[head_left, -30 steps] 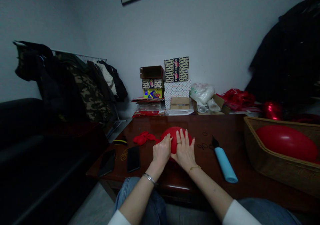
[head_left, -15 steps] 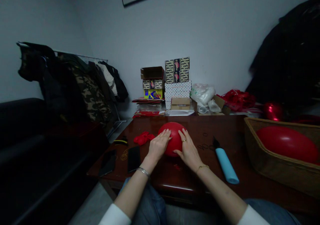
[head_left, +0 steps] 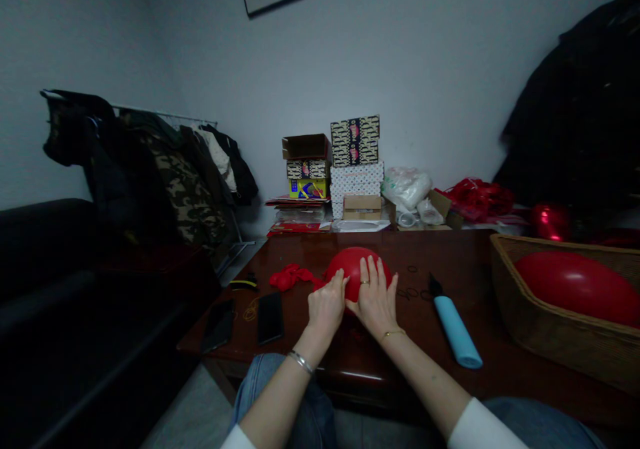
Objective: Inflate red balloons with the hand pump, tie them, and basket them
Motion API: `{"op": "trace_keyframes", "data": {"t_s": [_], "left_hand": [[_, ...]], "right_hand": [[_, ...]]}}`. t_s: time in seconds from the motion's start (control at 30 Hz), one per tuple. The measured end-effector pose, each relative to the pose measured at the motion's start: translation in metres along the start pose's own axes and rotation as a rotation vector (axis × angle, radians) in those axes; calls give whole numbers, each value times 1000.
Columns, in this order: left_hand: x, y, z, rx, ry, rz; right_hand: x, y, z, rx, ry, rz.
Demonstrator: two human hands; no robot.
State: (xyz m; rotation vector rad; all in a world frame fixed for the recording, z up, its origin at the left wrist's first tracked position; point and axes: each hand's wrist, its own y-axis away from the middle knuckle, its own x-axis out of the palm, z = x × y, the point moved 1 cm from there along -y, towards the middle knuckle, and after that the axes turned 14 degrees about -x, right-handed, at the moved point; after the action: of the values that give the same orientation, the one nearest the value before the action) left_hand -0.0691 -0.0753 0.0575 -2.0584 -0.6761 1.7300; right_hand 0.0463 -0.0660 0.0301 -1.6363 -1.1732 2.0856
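A round, inflated red balloon (head_left: 350, 262) rests low over the table between my two hands. My left hand (head_left: 326, 308) is closed at its near left side, with the fingers bent and the thumb up against the balloon. What lies inside that grip is partly hidden. My right hand (head_left: 375, 299) holds the balloon from the near right, its fingers stretched over the surface and its thumb toward my left hand. Left of the balloon lies a heap of limp red balloons (head_left: 287, 277), reaching close to my left fingers.
A blue hand pump (head_left: 457, 332) and black rings (head_left: 407, 294) lie right of my hands. At the right stands a wicker basket (head_left: 545, 326) holding a large red balloon (head_left: 575, 282). Two dark phones (head_left: 270, 317) lie left. Stacked boxes (head_left: 356, 179) stand behind the table.
My left hand has gone from lying flat on the balloon to a bent, closed grip lower down. The balloon has shifted slightly right, and my right hand now reaches further over its front.
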Motion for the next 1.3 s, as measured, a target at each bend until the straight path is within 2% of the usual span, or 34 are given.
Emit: {"op": "trace_keyframes", "data": {"t_s": [0.1, 0.2, 0.27, 0.33, 0.43, 0.6, 0.77, 0.83, 0.97, 1.13, 1.3], "left_hand": [[8, -3, 9, 144, 103, -98], [14, -11, 20, 358, 199, -177], [15, -15, 25, 475, 234, -169], [15, -17, 30, 522, 248, -145], [14, -17, 33, 453, 238, -146], [13, -14, 30, 204, 133, -151], [8, -9, 18, -1, 9, -85], [5, -4, 12, -27, -11, -47], [1, 1, 8, 62, 62, -60], [2, -11, 22, 345, 223, -147], [6, -32, 32, 527, 310, -85]], "right_hand": [[-1, 0, -6, -31, -46, 70], [-4, 0, -12, -72, -167, 168], [-6, 0, -17, -95, -259, 229], [-7, 0, -23, -102, -341, 262], [-7, 3, -30, -87, -409, 223], [-4, 12, -28, -108, -390, 39], [-4, 16, -2, -183, -248, 64], [-4, 14, 5, -145, -174, 58], [-2, 6, 4, -19, -142, 33], [0, -2, -8, -77, -279, 83], [2, -8, -13, -93, -438, 147]]}}
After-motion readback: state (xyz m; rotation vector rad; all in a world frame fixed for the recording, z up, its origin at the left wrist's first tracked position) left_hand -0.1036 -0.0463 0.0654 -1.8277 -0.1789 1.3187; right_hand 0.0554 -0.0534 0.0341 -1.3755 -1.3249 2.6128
